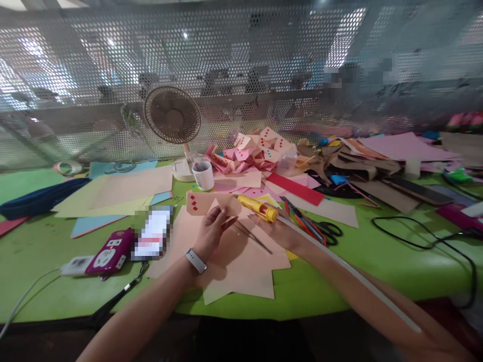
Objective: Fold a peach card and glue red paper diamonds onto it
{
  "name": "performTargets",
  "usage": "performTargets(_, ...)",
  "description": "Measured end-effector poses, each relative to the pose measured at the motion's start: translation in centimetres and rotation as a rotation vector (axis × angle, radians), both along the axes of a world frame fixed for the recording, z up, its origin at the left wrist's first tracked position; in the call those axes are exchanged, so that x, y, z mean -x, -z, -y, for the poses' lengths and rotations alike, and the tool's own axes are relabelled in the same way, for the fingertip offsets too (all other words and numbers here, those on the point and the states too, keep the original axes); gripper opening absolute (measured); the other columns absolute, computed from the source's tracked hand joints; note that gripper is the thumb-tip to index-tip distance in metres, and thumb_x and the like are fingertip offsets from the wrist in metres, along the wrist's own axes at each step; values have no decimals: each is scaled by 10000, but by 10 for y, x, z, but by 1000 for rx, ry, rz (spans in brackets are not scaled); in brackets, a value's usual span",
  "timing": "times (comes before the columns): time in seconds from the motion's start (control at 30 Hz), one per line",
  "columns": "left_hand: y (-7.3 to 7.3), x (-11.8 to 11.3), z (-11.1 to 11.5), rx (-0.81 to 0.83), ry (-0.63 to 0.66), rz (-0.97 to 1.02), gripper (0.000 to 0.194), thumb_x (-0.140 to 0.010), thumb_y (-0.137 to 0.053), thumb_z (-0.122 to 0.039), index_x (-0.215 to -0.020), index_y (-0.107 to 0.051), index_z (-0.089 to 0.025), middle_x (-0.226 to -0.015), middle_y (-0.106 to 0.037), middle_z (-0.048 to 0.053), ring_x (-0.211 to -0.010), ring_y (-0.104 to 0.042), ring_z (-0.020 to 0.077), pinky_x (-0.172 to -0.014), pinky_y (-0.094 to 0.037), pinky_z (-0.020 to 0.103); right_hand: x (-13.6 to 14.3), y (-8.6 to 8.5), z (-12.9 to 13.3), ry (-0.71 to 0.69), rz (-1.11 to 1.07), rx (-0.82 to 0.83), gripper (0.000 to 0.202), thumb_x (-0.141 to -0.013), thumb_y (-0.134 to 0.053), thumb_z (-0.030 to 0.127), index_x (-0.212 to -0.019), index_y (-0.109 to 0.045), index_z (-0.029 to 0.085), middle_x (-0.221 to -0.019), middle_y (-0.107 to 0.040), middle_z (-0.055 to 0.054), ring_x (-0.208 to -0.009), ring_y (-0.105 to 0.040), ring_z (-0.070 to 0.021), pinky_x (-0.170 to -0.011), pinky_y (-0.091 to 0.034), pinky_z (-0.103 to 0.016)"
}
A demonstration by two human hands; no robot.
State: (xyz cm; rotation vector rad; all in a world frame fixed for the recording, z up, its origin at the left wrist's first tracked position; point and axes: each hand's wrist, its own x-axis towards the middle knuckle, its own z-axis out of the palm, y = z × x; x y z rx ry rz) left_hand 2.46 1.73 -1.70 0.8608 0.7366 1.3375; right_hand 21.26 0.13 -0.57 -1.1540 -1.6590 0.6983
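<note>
My left hand (212, 232) pinches a pale peach paper piece (204, 201) with red diamond shapes on its left part, raised over the sheets. In my right hand (277, 229) is a yellow glue gun (258, 208), its dark nozzle pointing left at the paper's right end. Whether the nozzle touches the paper I cannot tell. A long white glue stick (350, 271) runs from the gun's back along my right forearm. Below both hands lie peach paper sheets (241, 276), with thin metal tweezers (254, 238) on them.
Right of my hands lie a red-and-black cutter (307, 223) and black scissors (330, 231). Behind stand a white cup (203, 176), a fan (172, 115) and a heap of folded papers (245, 156). At left are a phone (154, 234) and a purple power bank (109, 254).
</note>
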Motion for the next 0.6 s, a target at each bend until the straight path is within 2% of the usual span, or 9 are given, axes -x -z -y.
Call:
performTargets(0.17,-1,0,0,18,-3,-20,264,-691,-813,-382,-748,-679,-162,-735,-615,-20,-749,-605,105,-883,-549,317,0,0,-2,-48,9,-6,152,-817,-578,432,-869,-642,304,-842,-666,-58,-773,-637,-253,-681,-547,-405)
performTargets(0.27,-1,1,-1,20,-3,-34,273,-703,-800,-398,-791,-682,-168,-808,-654,-3,-806,-629,123,-902,-537,327,-4,-7,-1,2,70,-5,190,-818,-582,474,-771,-611,293,-766,-653,-47,-717,-613,-239,-645,-536,-389)
performTargets(0.33,0,3,-2,11,-15,-37,276,-707,-793,-399,-829,-687,-176,-883,-677,8,-840,-640,130,-899,-537,322,-10,-18,1,79,53,-1,225,-793,-612,496,-749,-586,277,-743,-653,-40,-697,-614,-237,-632,-539,-382)
performTargets(0.43,1,5,-3,-12,-28,-56,280,-720,-782,-396,-881,-692,-186,-943,-683,13,-877,-646,135,-901,-537,316,-25,-43,3,171,-39,-1,284,-765,-632,529,-792,-596,248,-836,-693,-52,-787,-658,-249,-693,-558,-365)
performTargets(0.53,2,5,-4,-17,-36,-70,277,-724,-779,-402,-867,-687,-183,-953,-684,16,-883,-651,137,-910,-538,325,-55,-67,3,267,12,-66,298,-781,-621,533,-836,-634,241,-851,-700,-55,-871,-666,-259,-771,-548,-359)
performTargets(0.6,1,5,-5,-15,-40,-71,284,-719,-784,-397,-879,-687,-183,-990,-690,24,-884,-654,137,-905,-539,317,-85,-76,2,332,78,-131,299,-802,-601,526,-865,-646,237,-830,-690,-53,-887,-662,-259,-784,-539,-364)
